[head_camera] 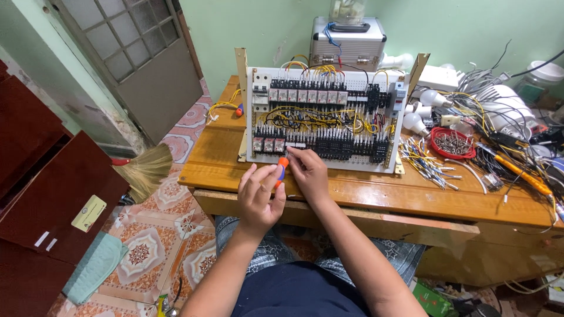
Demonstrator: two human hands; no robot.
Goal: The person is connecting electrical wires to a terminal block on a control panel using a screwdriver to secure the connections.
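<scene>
While both hands meet at the wiring panel (325,119) on the desk (352,191), an orange-handled screwdriver (282,168) sits between them.
Left hand (260,198) grips its handle; right hand (309,171) pinches near its tip. Well right, a red bowl (437,138) holds metal screws (452,142).

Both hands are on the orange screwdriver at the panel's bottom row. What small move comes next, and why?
Probably ease the screwdriver tip up into a terminal in the bottom row of the panel. The left hand grips the handle, the right hand steadies it near the tip, and it sits just below the panel's lower edge, apparently not yet seated.
</scene>
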